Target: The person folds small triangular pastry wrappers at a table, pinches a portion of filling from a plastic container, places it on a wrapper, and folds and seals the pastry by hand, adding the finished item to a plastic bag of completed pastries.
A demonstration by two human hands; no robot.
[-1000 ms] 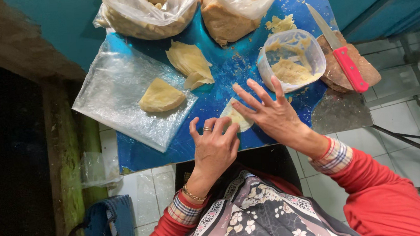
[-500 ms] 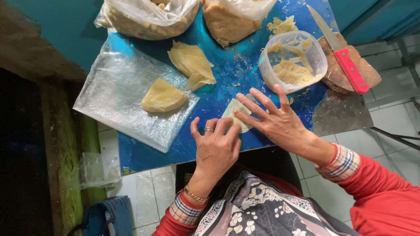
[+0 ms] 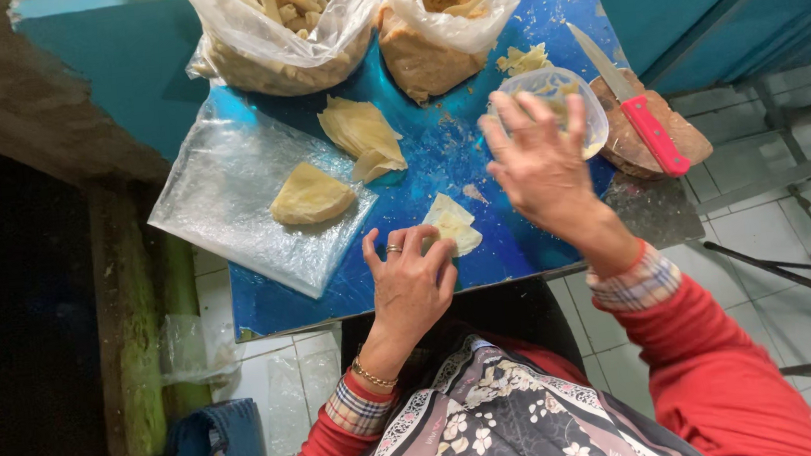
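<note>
On the blue table [image 3: 521, 228], the left hand [image 3: 410, 285] pins the folded wrapper [image 3: 453, 224] with curled fingers; the right hand [image 3: 540, 155], open, reaches the plastic bowl [image 3: 594, 107]. Keep the fold pressed flat.

I'm seeing my left hand [image 3: 410, 281] wearing a ring and a thin gold bracelet; my right hand [image 3: 540, 164] is showing no jewellery. Both arms are wearing red sleeves with plaid cuffs, above a floral apron.
</note>
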